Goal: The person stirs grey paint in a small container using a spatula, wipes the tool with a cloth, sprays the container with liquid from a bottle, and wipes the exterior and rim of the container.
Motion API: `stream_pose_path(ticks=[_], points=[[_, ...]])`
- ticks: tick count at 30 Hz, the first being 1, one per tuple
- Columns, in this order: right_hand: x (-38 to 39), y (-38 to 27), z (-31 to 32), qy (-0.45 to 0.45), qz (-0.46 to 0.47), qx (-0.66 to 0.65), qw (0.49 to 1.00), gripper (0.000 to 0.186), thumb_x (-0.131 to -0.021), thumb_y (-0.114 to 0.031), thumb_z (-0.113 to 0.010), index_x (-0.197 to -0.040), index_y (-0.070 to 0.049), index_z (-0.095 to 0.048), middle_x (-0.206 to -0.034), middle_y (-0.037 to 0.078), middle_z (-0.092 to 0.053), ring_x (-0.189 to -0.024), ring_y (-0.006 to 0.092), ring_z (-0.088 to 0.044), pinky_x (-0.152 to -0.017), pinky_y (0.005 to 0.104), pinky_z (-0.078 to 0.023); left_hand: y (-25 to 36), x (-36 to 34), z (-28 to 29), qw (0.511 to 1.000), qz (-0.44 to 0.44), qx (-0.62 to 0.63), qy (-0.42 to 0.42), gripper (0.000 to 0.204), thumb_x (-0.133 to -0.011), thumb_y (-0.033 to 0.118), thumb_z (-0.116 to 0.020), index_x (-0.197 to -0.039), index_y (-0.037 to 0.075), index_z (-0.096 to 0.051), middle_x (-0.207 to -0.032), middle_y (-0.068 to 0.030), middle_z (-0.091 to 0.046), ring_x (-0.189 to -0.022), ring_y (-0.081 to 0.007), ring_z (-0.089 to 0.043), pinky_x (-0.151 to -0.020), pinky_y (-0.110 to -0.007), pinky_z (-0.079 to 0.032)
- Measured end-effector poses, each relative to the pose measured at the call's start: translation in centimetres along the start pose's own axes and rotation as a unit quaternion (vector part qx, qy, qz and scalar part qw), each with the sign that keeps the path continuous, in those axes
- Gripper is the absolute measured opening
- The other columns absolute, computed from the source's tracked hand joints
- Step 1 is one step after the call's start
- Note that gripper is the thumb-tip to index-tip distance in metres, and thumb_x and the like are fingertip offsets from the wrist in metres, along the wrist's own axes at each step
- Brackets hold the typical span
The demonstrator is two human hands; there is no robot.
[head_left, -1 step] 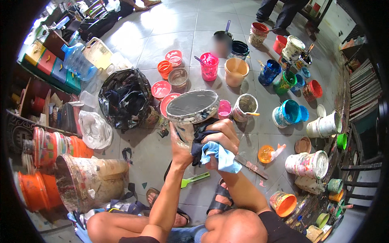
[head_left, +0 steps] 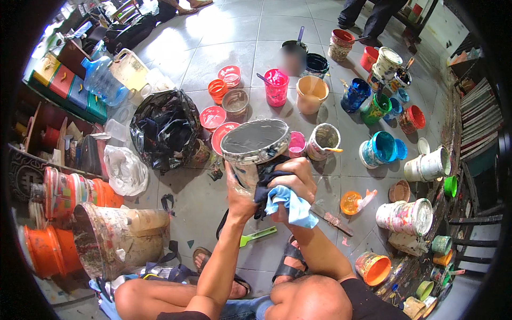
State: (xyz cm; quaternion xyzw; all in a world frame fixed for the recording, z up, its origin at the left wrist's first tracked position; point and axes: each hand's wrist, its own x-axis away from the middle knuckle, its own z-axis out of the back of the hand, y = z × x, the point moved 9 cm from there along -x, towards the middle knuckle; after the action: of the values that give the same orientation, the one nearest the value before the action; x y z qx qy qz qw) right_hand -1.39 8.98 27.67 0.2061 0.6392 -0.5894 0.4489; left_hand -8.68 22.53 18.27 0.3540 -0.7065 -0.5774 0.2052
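I hold up a small paint-smeared bucket of grey paint, its round mouth tipped slightly toward me. My left hand is wrapped round its lower left side. Against the bucket's right side, my right hand is closed on a bunched black cloth and a light blue cloth, which hangs below the fingers. My right fingertips are partly hidden by the cloth. Beneath my forearms a lime-green spatula-like tool lies on the tiles.
Open paint pots surround me, with a pink tub and a peach tub ahead. A black plastic bag stands left, above a large stained bucket. Right of my feet lies a smeared scraper. Another person's legs show far right.
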Motion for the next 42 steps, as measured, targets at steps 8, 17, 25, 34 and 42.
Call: stream_pose_path(ticks=[8,17,25,34,42], points=[[6.3,12.2,2.5,0.103,-0.259,-0.118,0.953,0.019,-0.095,-0.018,-0.058,-0.108,-0.007,-0.068,-0.106,0.008,-0.067,-0.097,0.0235,-0.064,-0.089,0.0370,-0.050,-1.2,1.4,-0.7,0.992,0.060,0.069,-0.086,0.104,-0.061,0.006,-0.092,-0.146,0.005,-0.031,-0.137,-0.0109,-0.051,-0.124,-0.0232,-0.054,-0.108,-0.039,-0.046],[15.0,16.3,-4.8,0.166,-0.594,-0.550,0.563,0.048,-0.097,-0.039,-0.063,-0.132,-0.006,-0.060,-0.132,0.007,-0.062,-0.121,0.0214,-0.060,-0.104,0.0407,-0.050,0.3,0.7,-0.9,0.999,0.045,0.009,-0.025,0.114,-0.062,0.007,-0.094,-0.148,0.006,-0.020,-0.140,-0.0145,-0.046,-0.129,-0.0262,-0.050,-0.110,-0.039,-0.044],[13.0,19.7,-5.9,-0.049,-0.579,-0.546,0.603,0.021,-0.102,-0.022,-0.056,-0.115,-0.009,-0.066,-0.109,0.003,-0.068,-0.095,0.0163,-0.063,-0.088,0.0332,-0.054,-5.0,0.1,3.2,0.973,0.189,0.040,-0.127,0.093,-0.064,0.013,-0.092,-0.142,0.003,-0.042,-0.129,-0.0101,-0.060,-0.121,-0.0224,-0.059,-0.101,-0.036,-0.050],[9.1,14.8,-2.7,0.058,-0.591,-0.328,0.734,0.022,-0.101,-0.025,-0.059,-0.106,-0.005,-0.067,-0.094,-0.001,-0.065,-0.084,0.0122,-0.061,-0.078,0.0283,-0.050,-1.7,-0.5,0.8,0.985,0.119,0.123,-0.018,0.079,-0.067,0.014,-0.088,-0.135,0.001,-0.051,-0.122,-0.0087,-0.065,-0.110,-0.0192,-0.063,-0.098,-0.036,-0.050],[8.3,13.1,1.0,0.185,-0.413,-0.133,0.882,0.020,-0.098,-0.016,-0.057,-0.106,0.000,-0.066,-0.094,0.008,-0.068,-0.087,0.0215,-0.063,-0.081,0.0347,-0.049,-1.2,-0.8,0.6,0.989,0.110,0.099,-0.005,0.068,-0.072,0.010,-0.085,-0.131,0.001,-0.052,-0.120,-0.0100,-0.066,-0.108,-0.0189,-0.064,-0.096,-0.035,-0.051]])
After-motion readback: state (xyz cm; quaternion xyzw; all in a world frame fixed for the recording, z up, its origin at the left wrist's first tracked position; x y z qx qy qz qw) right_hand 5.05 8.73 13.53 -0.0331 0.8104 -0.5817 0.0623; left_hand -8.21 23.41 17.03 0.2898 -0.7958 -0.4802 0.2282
